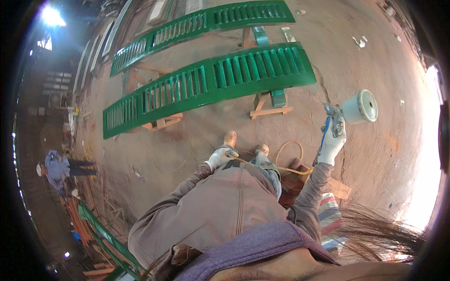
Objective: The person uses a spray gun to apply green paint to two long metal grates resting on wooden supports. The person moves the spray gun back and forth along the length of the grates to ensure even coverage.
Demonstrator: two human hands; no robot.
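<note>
My right hand (333,139), in a paint-smeared white glove, is closed around a paint spray gun (333,112) held out to the right. Its pale grey-green paint cup (354,108) tips outward. Close to my waist, my left hand (218,159), also gloved, is closed on a yellow air hose (293,170), which runs across my front toward the right. Ahead lies a long green louvered shutter panel (210,83), glossy and raised off the floor. A second green louvered panel (210,22) lies beyond it. The spray gun is apart from both panels.
Wooden trestles (271,111) and a green beam (278,97) support the near panel. The hose loops on the floor by my shoes (230,138). At far left stands a person (58,169) in blue. More green panels (105,234) lean at lower left; a striped bag (330,220) sits behind my right arm.
</note>
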